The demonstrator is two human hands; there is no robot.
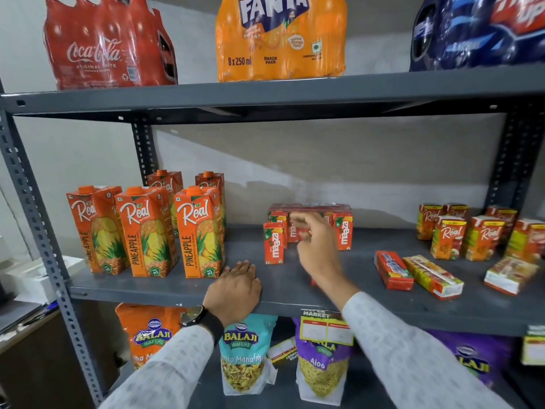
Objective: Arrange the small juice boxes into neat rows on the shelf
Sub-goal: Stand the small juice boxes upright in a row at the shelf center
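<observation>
Small red Maaza juice boxes (274,243) stand grouped mid-shelf on the grey middle shelf (295,290), with a shrink-wrapped pack (309,207) behind them. My right hand (317,246) reaches into this group, and its blurred fingers close around one upright Maaza box (295,228). My left hand (234,286) lies flat on the shelf's front edge and holds nothing. At the right, several small Real juice boxes (448,237) stand upright. Three boxes lie flat in front of them: a red one (393,270), a yellow-orange one (432,276) and one at the far right (511,274).
Tall Real pineapple cartons (144,231) stand at the shelf's left. Coca-Cola (103,45), Fanta (280,36) and blue bottle packs (477,31) fill the shelf above. Balaji snack bags (241,355) sit on the shelf below. Perforated steel uprights (32,219) frame the rack.
</observation>
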